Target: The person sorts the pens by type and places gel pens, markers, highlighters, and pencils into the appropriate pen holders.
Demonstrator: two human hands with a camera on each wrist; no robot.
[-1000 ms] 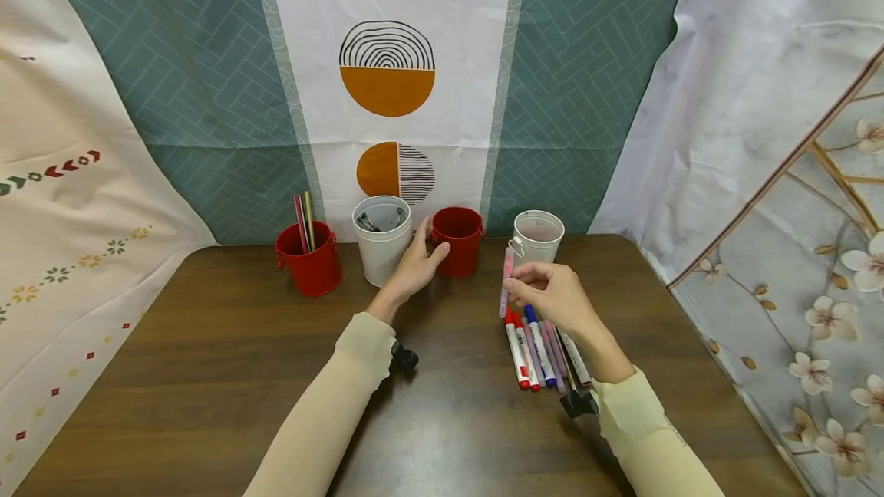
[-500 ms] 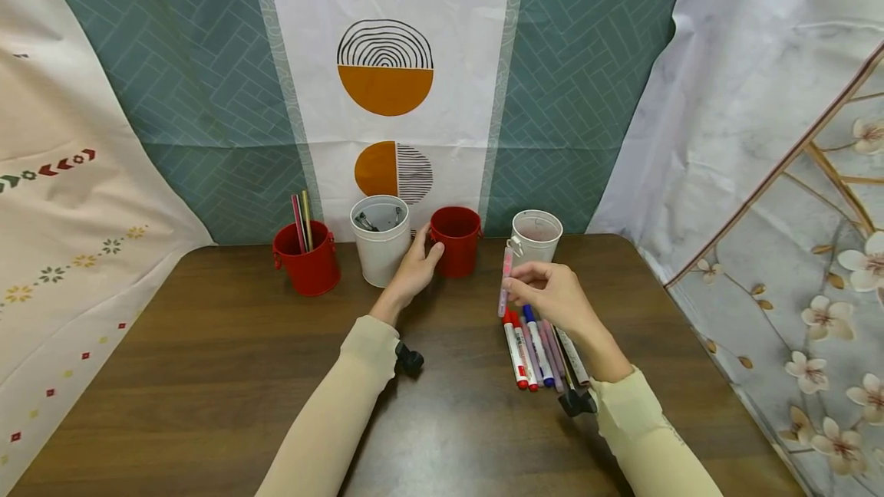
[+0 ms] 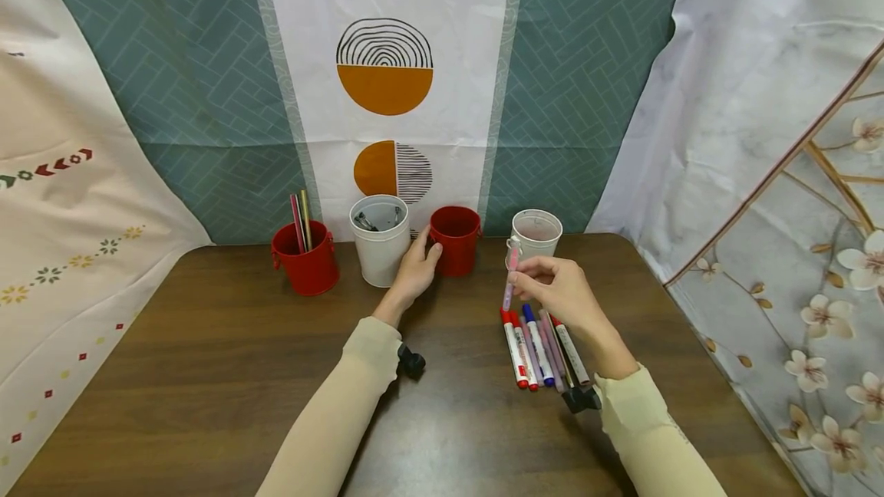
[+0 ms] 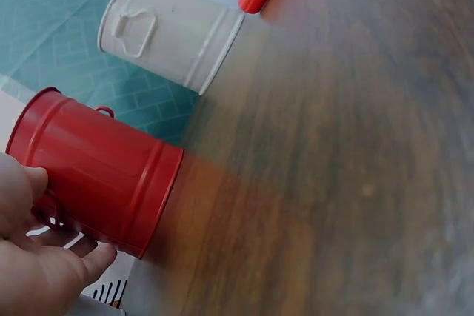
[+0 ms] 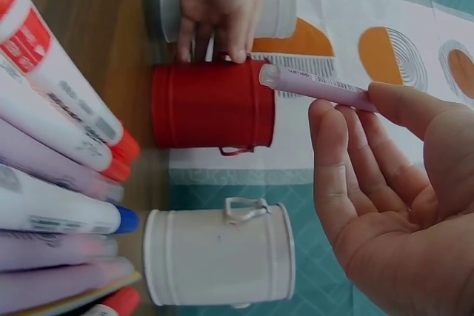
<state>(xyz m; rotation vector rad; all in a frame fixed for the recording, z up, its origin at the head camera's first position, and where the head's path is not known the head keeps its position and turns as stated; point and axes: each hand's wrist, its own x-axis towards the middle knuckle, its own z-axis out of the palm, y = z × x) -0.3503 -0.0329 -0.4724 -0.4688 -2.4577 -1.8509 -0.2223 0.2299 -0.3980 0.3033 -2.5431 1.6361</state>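
One pink-and-lilac pen (image 5: pixel 326 89) is pinched in the right grip (image 3: pixel 556 286) between thumb and fingers, nearly upright, above the upper ends of the loose pens (image 3: pixel 539 343) on the desk (image 3: pixel 276 374) and, in the head view, overlapping the right-hand white bucket (image 5: pixel 218 257). It looks light and stiff — probably a smooth plastic barrel that won't bend, but one that could twist or slide if held too loosely. Mid-barrel seems the right place to take hold, about where the head view shows the fingertips; a pinch near one end would likely let it swing. It doesn't seem especially fragile, so a moderate squeeze should do.

The left grip (image 3: pixel 413 271) rests against the side of the red bucket (image 3: pixel 457 255), thumb on the near wall and fingers loosely extended beside the handle. That bucket looks like thin metal, rigid and light enough to tip or slide, with a slick wall; the rim or the side looks like the steadier hold.

Against the frame half a second earlier, the pen sits slightly higher and a little further right, and the right grip has risen with it — the left grip and the buckets look essentially unchanged.
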